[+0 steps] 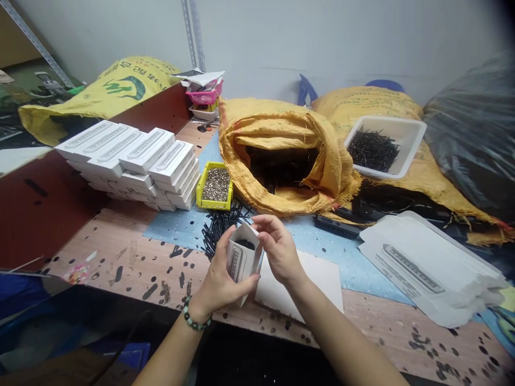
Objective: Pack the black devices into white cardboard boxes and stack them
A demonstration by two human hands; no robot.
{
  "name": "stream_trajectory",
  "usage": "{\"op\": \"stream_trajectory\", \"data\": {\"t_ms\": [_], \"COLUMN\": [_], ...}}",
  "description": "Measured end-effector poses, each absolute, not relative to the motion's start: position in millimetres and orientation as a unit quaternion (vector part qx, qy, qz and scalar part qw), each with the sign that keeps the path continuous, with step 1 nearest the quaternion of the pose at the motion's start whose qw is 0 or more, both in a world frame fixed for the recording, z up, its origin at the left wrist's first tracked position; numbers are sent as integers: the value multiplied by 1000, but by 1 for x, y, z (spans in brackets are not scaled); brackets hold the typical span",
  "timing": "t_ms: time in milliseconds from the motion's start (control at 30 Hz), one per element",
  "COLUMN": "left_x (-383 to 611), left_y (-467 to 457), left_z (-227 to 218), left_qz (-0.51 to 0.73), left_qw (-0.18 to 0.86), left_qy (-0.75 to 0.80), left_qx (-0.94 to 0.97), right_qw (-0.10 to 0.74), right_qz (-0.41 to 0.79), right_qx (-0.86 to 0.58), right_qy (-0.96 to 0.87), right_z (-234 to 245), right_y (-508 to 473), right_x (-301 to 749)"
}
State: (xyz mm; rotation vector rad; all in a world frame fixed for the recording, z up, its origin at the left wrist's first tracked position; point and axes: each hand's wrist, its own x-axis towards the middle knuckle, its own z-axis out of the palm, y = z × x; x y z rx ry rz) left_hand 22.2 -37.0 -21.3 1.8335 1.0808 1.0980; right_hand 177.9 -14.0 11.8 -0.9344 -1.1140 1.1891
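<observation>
Cradling a white box at the near edge of the desk, you wrap your left hand around its body, one digit along its left side and another across the part nearest you, a grip that clearly has the box. Your right hand is raised at the open top, fingers curled by the edge of the card; whether that grip pinches it or merely rests there cannot be told from this view. A dark piece shows inside the mouth. The box is held between a pile of black strips, just beyond it, and a white board to its right. Thin card suggests a light load, fairly stiff along the folds but easily dented on the broad faces, and smooth enough to slide in a loose hold; the dark piece probably adds most of the weight. The low body and folded corners look like the surest places for you to take hold, with the loose card at the mouth calling for a gentler touch. The open end points upward, the long axis dropping steeply from there toward you, and the printed side faces back and to your left, its drawing running along the same line. Stacked boxes stand farther left.
</observation>
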Motion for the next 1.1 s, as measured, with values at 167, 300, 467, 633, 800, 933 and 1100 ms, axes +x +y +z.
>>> {"op": "stream_trajectory", "data": {"t_ms": [167,300,467,633,800,933,1100], "left_x": [35,36,36,36,40,37,39], "left_y": [-36,-34,-27,-20,-19,-13,-5], "left_z": [-16,-15,-13,-12,-11,-4,15], "left_qz": [447,462,464,444,477,498,506], "left_qw": [368,319,244,140,93,110,147], "left_qy": [419,392,369,406,357,360,347], "left_qx": [699,729,767,786,797,781,776], "right_qw": [623,527,543,494,550,554,544], "right_qz": [538,691,509,380,391,356,256], "right_qx": [-397,-380,-459,-398,-427,-388,-383], "right_qy": [-407,-316,-486,-673,-602,-644,-701], "right_z": [12,20,25,25,25,27,27], "right_y": [-20,-19,-24,-32,-30,-31,-32], "right_x": [175,177,174,177,177,179,177]}}
